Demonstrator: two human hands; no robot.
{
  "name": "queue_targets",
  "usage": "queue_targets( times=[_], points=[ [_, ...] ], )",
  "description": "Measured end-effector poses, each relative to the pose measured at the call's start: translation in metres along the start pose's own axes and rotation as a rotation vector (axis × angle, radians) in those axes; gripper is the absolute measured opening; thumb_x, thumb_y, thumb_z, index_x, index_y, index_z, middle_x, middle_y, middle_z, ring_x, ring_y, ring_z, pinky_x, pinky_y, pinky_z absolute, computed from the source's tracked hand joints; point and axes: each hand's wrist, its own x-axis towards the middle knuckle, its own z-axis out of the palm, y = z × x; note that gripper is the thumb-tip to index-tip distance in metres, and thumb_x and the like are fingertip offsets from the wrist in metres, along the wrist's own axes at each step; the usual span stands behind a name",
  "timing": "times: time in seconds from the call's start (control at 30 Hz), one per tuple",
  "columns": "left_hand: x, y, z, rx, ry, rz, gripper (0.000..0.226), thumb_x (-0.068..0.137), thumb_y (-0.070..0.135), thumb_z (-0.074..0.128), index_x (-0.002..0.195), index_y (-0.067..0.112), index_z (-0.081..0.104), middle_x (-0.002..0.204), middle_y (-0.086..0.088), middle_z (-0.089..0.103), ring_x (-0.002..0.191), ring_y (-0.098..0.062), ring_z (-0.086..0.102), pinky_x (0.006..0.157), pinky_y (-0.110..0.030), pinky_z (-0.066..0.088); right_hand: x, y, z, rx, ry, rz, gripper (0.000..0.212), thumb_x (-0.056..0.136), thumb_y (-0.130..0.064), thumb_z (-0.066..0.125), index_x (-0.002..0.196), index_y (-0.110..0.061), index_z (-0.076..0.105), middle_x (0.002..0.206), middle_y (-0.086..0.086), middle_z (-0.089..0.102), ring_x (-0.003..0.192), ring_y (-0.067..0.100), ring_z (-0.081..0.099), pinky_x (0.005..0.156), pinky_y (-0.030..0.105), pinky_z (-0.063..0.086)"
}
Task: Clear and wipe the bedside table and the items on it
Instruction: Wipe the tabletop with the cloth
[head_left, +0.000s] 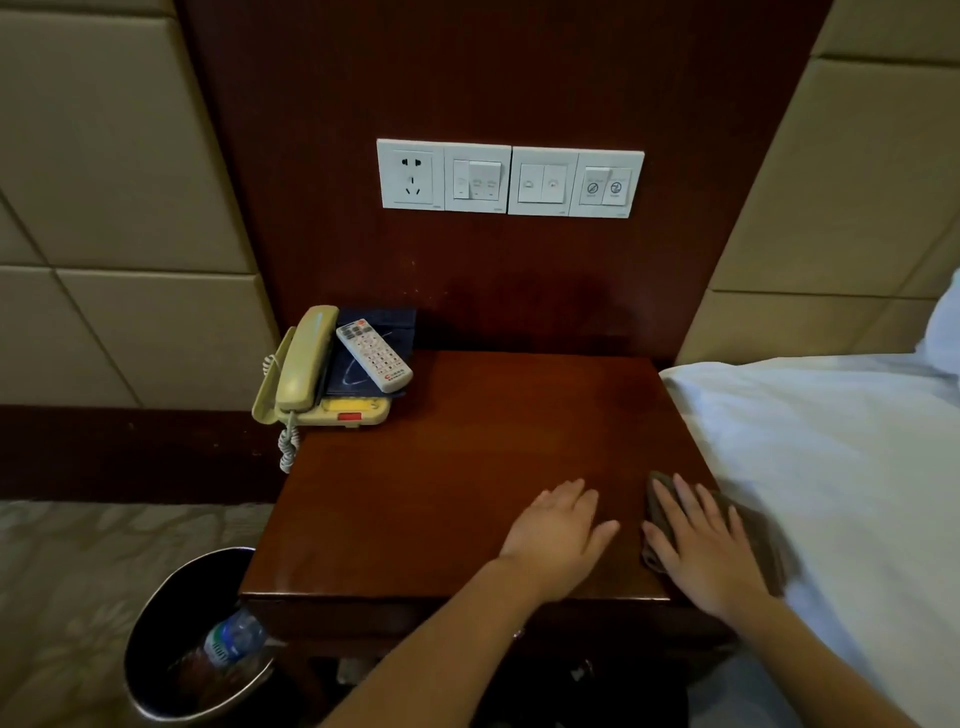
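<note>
Pressing flat, the right hand (701, 545) covers a cloth (657, 499); the left hand (558, 535) lies relaxed on the table (441, 493).

Beneath the fingers of the right hand (706, 545) is a brown cloth (655, 501) on a reddish-brown table (467, 467). Beyond the fingers of the left hand (558, 535): a cream phone (304, 364), a white remote (374, 356), a dark blue folder (387, 322).

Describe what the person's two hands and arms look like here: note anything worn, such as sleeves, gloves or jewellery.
The left hand and the right hand are bare: no gloves, rings, watch or bracelets show. Past the wrists nothing is worn either, as far as the picture's bottom edge, so no sleeve is visible. No markings can be seen.
</note>
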Motion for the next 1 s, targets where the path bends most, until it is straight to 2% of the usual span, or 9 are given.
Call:
queue_targets(
  times=[0.1,0.23,0.4,0.57,0.63,0.7,0.77,0.87,1.0],
  points=[
    [-0.02,-0.038,-0.011,-0.026,0.084,-0.074,0.056,0.102,0.045,0.023,0.149,0.016,0.023,0.157,-0.003,0.02,0.146,-0.015,0.012,0.117,-0.028,0.006,-0.008,-0.022,-0.001,0.02,-0.017,-0.013,0.067,0.095,-0.061,0.009,0.151,-0.031,-0.011,0.16,-0.005,-0.016,0.147,0.02,-0.012,0.119,0.046,-0.001],
    [-0.054,-0.082,-0.028,-0.026,0.183,-0.199,0.054,0.101,0.045,0.024,0.149,0.019,0.025,0.156,0.0,0.023,0.145,-0.014,0.014,0.117,-0.028,0.011,-0.026,-0.072,-0.007,0.056,-0.062,-0.151,0.082,0.082,-0.071,-0.005,0.152,-0.029,-0.01,0.159,-0.004,-0.018,0.146,0.022,-0.016,0.116,0.047,-0.007],
    [-0.102,-0.128,-0.052,0.068,0.254,-0.291,0.052,0.102,0.042,0.026,0.147,0.017,0.03,0.154,-0.001,0.028,0.144,-0.013,0.018,0.117,-0.028,0.009,-0.038,-0.187,-0.005,0.071,-0.043,-0.293,0.07,0.096,-0.061,0.011,0.153,-0.025,-0.008,0.16,0.001,-0.017,0.146,0.027,-0.018,0.116,0.054,-0.009],
    [-0.136,-0.153,-0.068,-0.157,0.461,-0.428,0.052,0.102,0.028,0.034,0.15,0.013,0.021,0.154,-0.006,0.029,0.141,-0.018,0.028,0.112,-0.033,0.03,-0.05,-0.283,-0.013,0.237,-0.179,-0.494,0.057,0.1,-0.053,0.014,0.152,-0.036,-0.003,0.16,0.0,-0.013,0.146,0.027,-0.017,0.114,0.053,-0.013],
    [-0.136,-0.153,-0.069,-0.117,0.424,-0.416,0.054,0.102,0.028,0.034,0.15,0.013,0.017,0.155,-0.006,0.025,0.143,-0.019,0.024,0.113,-0.033,0.028,-0.047,-0.274,-0.018,0.49,-0.175,-0.477,0.05,0.103,-0.04,0.026,0.151,-0.039,0.01,0.161,-0.003,0.003,0.148,0.024,-0.002,0.118,0.049,-0.001],
    [-0.128,-0.147,-0.056,0.103,0.244,-0.318,0.058,0.102,0.038,0.028,0.151,0.013,0.011,0.159,-0.005,0.015,0.146,-0.019,0.011,0.117,-0.032,0.015,-0.045,-0.236,-0.023,0.663,-0.051,-0.39,0.051,0.102,-0.029,0.035,0.15,-0.035,0.019,0.159,-0.006,0.018,0.147,0.02,0.013,0.119,0.044,0.014],
    [-0.118,-0.134,-0.036,0.292,0.062,-0.178,0.076,0.091,0.059,-0.004,0.152,0.013,-0.001,0.16,-0.006,-0.001,0.147,-0.02,-0.003,0.118,-0.033,0.002,-0.047,-0.186,-0.026,0.693,0.072,-0.306,0.052,0.101,-0.024,0.039,0.151,-0.028,0.022,0.156,-0.007,0.025,0.144,0.013,0.021,0.118,0.041,0.021],
    [-0.097,-0.123,-0.014,0.431,-0.028,-0.069,0.122,0.048,0.067,-0.047,0.15,0.011,-0.009,0.157,-0.008,-0.015,0.146,-0.022,-0.011,0.115,-0.031,-0.006,-0.054,-0.112,-0.028,0.71,0.168,-0.184,0.052,0.101,-0.021,0.042,0.151,-0.023,0.025,0.154,-0.007,0.03,0.141,0.01,0.027,0.116,0.03,0.026],
    [-0.075,-0.091,-0.005,0.507,-0.081,0.087,0.101,0.062,0.066,-0.029,0.147,0.012,-0.016,0.156,-0.007,-0.018,0.146,-0.021,-0.012,0.109,-0.029,-0.013,-0.059,-0.045,-0.024,0.829,0.321,-0.008,0.053,0.1,-0.016,0.043,0.15,-0.021,0.027,0.145,0.002,0.043,0.132,0.018,0.043,0.103,0.03,0.037]
  ],
)
